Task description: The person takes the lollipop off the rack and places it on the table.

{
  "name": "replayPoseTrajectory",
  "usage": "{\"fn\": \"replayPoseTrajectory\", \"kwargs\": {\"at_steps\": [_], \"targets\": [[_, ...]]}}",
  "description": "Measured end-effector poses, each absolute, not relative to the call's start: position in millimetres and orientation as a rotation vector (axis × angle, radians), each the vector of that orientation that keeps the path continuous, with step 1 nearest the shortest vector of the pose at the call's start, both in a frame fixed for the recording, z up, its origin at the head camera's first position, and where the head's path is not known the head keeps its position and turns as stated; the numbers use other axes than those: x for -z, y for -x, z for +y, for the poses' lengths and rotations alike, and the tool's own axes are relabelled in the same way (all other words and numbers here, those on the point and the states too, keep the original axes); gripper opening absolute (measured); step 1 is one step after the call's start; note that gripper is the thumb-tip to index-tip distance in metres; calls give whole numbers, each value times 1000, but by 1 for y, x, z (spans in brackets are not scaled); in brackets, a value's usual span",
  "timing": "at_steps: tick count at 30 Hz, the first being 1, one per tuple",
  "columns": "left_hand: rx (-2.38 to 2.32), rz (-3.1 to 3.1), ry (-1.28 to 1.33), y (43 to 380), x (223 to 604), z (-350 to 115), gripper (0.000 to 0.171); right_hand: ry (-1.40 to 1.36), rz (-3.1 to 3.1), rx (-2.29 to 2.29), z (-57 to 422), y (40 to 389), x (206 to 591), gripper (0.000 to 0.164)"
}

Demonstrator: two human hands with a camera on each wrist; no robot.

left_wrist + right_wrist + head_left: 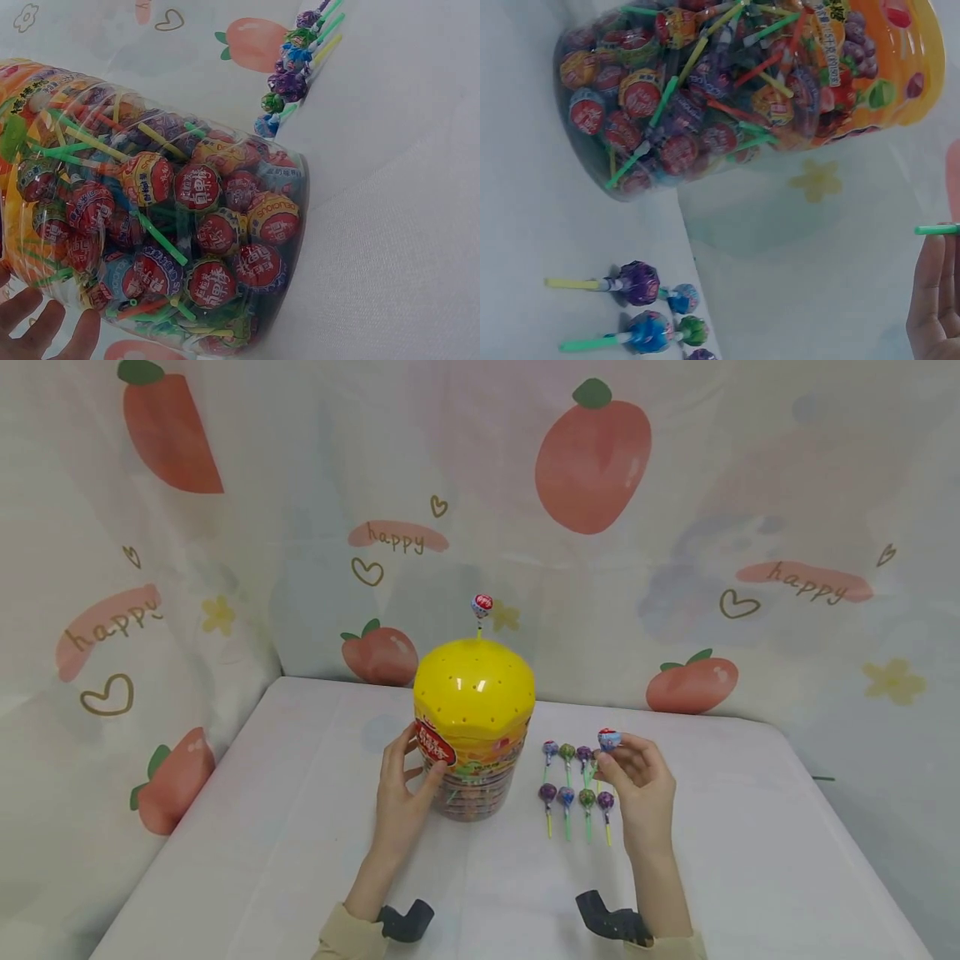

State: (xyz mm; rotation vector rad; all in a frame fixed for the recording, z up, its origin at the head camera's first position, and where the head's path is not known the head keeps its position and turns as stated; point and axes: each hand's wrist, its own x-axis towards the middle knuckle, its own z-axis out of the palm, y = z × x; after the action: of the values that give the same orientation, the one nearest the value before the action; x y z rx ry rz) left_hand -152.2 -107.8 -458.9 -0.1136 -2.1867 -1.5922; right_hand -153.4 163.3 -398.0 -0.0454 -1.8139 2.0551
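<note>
A clear tub of lollipops (472,797) with a domed yellow lid (474,685) stands upright on the table. One lollipop (482,605) sticks up from the top of the lid. My left hand (401,802) holds the tub's left side, thumb in front and fingers around the far side; its fingertips (82,334) show against the wall in the left wrist view. To the right, my right hand (647,789) pinches a lollipop with a blue and red wrapper (609,740), raised over the table. Its green stick (936,229) shows in the right wrist view.
Right of the tub, several wrapped lollipops (587,798) lie in two rows on the white table (480,893), sticks toward me. A printed cloth (480,460) with fruit and hearts hangs behind and along the sides.
</note>
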Motion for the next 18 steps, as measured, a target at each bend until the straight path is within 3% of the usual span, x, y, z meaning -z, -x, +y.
{"fn": "replayPoseTrajectory", "kwargs": {"at_steps": [18], "targets": [[1596, -2202, 109, 150, 456, -108, 70, 209, -2005, -2015, 198, 153, 439, 25]]}}
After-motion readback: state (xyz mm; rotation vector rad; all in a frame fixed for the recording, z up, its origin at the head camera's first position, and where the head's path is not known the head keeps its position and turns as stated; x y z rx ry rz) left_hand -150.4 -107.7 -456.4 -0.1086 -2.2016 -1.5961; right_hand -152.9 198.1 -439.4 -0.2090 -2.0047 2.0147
